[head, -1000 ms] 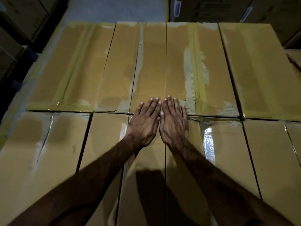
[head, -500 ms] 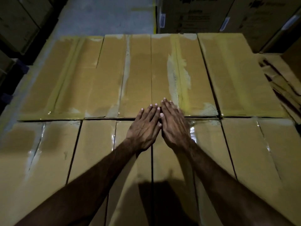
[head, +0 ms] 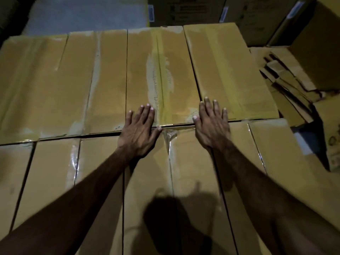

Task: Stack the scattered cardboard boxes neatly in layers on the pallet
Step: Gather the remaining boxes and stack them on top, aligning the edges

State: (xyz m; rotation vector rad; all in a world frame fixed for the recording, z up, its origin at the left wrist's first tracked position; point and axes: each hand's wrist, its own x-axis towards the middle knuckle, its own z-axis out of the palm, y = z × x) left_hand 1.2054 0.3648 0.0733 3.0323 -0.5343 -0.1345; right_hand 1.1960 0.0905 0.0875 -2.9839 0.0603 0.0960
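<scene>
My left hand point(head: 138, 134) and right hand point(head: 211, 126) lie flat, grip open, on the tight top layer of long brown taped cardboard boxes point(head: 108, 80), pallet hidden beneath; loose flattened cardboard pieces point(head: 287, 83) at right look still unstacked.

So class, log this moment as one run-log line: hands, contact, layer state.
left hand flat on box tops | right hand flat on box tops | hands apart, across row seam | top layer level
</scene>
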